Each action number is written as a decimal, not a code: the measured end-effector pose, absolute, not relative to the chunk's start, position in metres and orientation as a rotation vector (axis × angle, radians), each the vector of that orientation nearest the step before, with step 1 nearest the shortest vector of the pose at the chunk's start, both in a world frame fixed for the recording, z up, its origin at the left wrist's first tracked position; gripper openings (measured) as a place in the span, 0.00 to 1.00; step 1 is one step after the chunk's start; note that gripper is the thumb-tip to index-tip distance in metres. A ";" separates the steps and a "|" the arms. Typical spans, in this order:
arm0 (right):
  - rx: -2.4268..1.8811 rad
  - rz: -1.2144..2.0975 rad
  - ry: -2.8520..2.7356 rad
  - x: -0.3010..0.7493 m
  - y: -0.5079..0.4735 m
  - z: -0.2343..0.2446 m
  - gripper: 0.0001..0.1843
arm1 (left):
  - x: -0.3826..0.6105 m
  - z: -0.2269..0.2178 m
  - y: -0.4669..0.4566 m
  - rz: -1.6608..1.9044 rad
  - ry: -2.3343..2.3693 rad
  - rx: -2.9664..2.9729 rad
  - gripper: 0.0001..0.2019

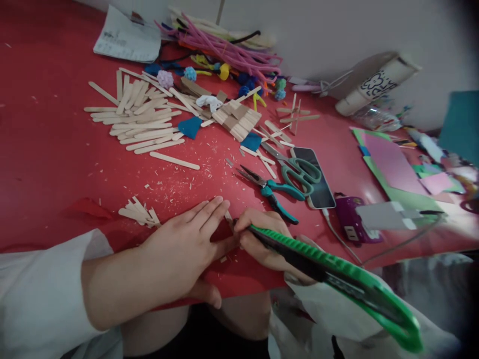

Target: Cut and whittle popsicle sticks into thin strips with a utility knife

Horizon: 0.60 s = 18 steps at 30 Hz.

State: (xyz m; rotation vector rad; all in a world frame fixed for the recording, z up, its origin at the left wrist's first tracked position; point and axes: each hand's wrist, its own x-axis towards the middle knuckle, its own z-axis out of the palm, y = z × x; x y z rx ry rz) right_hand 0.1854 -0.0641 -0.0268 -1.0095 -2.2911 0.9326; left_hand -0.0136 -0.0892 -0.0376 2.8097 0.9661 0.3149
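My left hand point(187, 244) lies flat near the table's front edge, fingers stretched out. A small piece of wooden stick point(229, 218) shows beside its fingertips, most of it hidden. My right hand point(264, 239) is closed around a green and black utility knife point(333, 274), its handle slanting back toward the lower right. The knife's tip end is at the stick piece, close to my left index finger; the blade is hardly visible. Left of my left hand lies a small pile of cut stick pieces point(140, 212). Wood shavings are scattered beyond my fingers.
Teal pliers point(273, 192) and green-handled scissors point(299, 174) lie ahead, the scissors partly over a phone point(318, 184). Many craft sticks point(142, 114) are heaped at the back left, with pink pipe cleaners point(232, 50) behind. A purple box point(352, 219) and coloured sheets point(396, 159) are right.
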 end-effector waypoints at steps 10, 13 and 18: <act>-1.071 0.952 -1.598 0.194 -0.052 -0.032 0.04 | -0.015 -0.028 -0.080 0.126 0.937 2.957 0.37; -1.064 0.841 -1.750 0.192 -0.051 -0.028 0.01 | -0.012 -0.021 -0.072 0.101 1.042 2.993 0.24; -1.026 0.650 -1.853 0.192 -0.048 -0.024 0.02 | -0.007 -0.013 -0.058 0.105 1.026 2.749 0.05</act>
